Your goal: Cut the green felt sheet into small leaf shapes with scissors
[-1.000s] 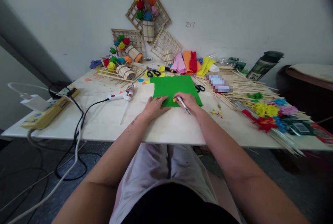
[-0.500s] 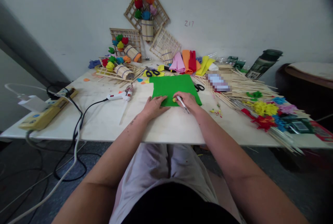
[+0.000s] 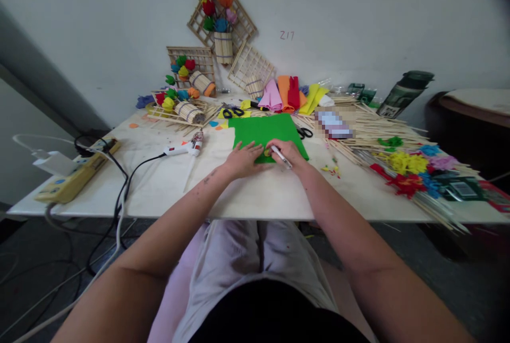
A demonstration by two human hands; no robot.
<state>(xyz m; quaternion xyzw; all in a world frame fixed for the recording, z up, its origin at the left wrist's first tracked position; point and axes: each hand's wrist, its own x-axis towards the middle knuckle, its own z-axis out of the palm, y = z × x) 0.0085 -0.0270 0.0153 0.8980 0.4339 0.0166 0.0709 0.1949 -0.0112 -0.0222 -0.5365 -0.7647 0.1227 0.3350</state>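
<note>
A green felt sheet (image 3: 263, 128) lies flat on the table in front of me. My left hand (image 3: 246, 160) rests on its near edge, palm down with the fingers stretched out. Between my two hands, a small yellow piece (image 3: 267, 151) lies on the felt, and my left fingertips reach its edge. My right hand (image 3: 292, 153) is closed around a white pen (image 3: 282, 157), whose tip end is down beside the yellow piece. Whether the tip touches the felt is hidden by the fingers. Black-handled scissors (image 3: 305, 133) stick out from the felt's right edge.
A glue gun (image 3: 194, 144) lies to the left, its cord running to a power strip (image 3: 66, 183). Stick-built flower baskets (image 3: 189, 111) stand at the back. On the right are loose wooden sticks (image 3: 374, 128), a phone (image 3: 334, 124), a dark bottle (image 3: 405, 94) and coloured bundles (image 3: 406, 165).
My left hand has slid right along the felt, its fingers now spread and up against the yellow piece. My right hand keeps the pen in nearly the same place.
</note>
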